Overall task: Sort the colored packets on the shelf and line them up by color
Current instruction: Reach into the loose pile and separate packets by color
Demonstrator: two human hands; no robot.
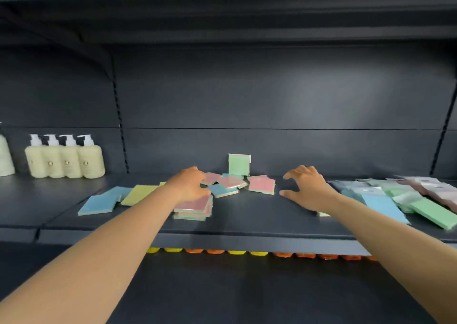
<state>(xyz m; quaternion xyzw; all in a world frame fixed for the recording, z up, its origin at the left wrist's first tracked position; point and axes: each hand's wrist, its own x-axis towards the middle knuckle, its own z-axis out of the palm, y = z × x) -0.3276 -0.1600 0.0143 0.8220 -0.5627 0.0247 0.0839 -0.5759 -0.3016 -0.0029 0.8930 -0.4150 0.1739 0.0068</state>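
Small coloured packets lie scattered on the dark shelf [259,222]. My left hand [189,184] rests on a stack of pink packets [194,207] near the shelf's middle, fingers curled over its far edge. Loose pink [261,184] and blue [222,190] packets lie just beyond it. One green packet [239,164] stands upright against the back wall. A blue packet [97,205] and a yellow one [138,194] lie flat to the left. My right hand [308,187] hovers over bare shelf with fingers spread, holding nothing. A bit of a green packet [323,214] shows under my right forearm.
Cream pump bottles [65,160] stand in a row at the back left. A heap of long blue, green, brown and grey packets [408,197] fills the right end of the shelf. Yellow and orange items [247,252] line the shelf below.
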